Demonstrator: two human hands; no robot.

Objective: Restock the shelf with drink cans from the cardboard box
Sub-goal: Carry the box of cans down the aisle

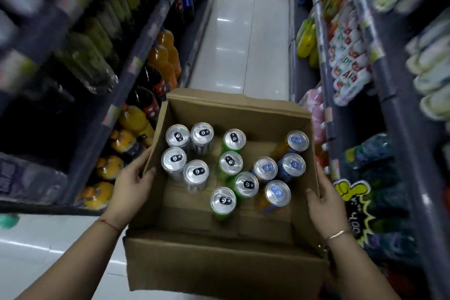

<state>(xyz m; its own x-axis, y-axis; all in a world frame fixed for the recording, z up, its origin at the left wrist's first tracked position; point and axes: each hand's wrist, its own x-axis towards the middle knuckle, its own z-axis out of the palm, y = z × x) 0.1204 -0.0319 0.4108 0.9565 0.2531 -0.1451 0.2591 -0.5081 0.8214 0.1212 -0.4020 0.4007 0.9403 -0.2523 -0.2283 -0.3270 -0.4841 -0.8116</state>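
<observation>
Head view, shop aisle, camera looking down.

An open cardboard box (275,114) is held between both hands, above the pale tiled floor (241,39). The left hand (132,184) is pressed flat against the outside of the box's left wall, fingers spread, thumb hooked over the top edge. The right hand (325,198) is laid against the right wall in the same manner, thumb over the rim. Both hands are open and flat rather than curled; nothing but the box is held. A thin red thread (108,224) is seen on the left wrist, a metal bangle (338,235) on the right.

Twelve upright drink cans are counted inside the box, tops facing the camera:
- four silver cans (177,136) grouped at the left;
- four green cans (231,162) in a loose line down the middle;
- four cans with blue pull tabs (292,165) at the right, bodies blue and orange.
The near part of the box floor is bare cardboard.

The near flap (219,265) of the box is folded outward toward the camera.

Shelves are seen on both sides of the aisle. The left shelf (136,66) carries orange and dark drink bottles (163,56); the upper rows are blurred. The right shelf (379,63) carries white and red packs (348,66) and yellow packs farther off.
</observation>
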